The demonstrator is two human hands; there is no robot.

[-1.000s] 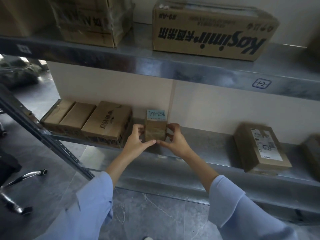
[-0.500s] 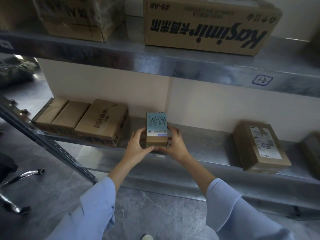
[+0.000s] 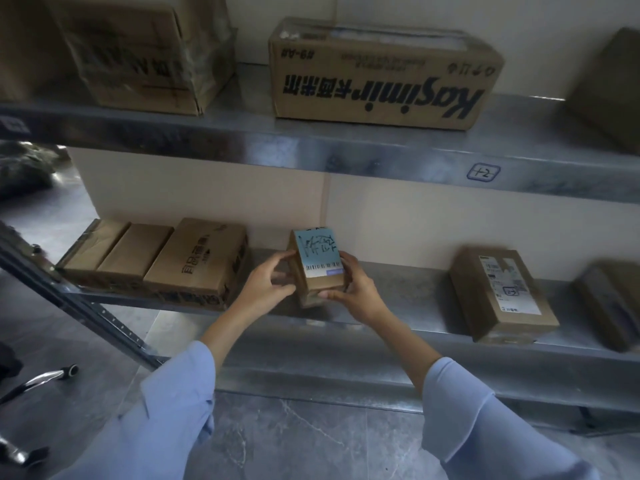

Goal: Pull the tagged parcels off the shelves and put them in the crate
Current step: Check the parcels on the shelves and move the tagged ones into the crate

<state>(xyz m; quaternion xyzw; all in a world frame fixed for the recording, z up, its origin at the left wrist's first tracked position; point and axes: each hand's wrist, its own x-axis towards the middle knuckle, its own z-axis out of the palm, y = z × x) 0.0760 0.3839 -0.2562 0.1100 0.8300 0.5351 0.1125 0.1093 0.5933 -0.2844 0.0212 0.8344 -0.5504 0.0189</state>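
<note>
Two opposite sides of the small parcel (image 3: 318, 258), judged light and stiff, are gripped between the left hand (image 3: 265, 289) and right hand (image 3: 360, 296).

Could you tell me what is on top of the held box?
A blue label with handwriting and a barcode lies on the box; left hand and right hand cover its sides.

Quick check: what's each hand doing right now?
Left hand: gripping the small parcel by its left side.
Right hand: gripping the same parcel's right side.

Dim, bluish; blurred, warped edges
</note>
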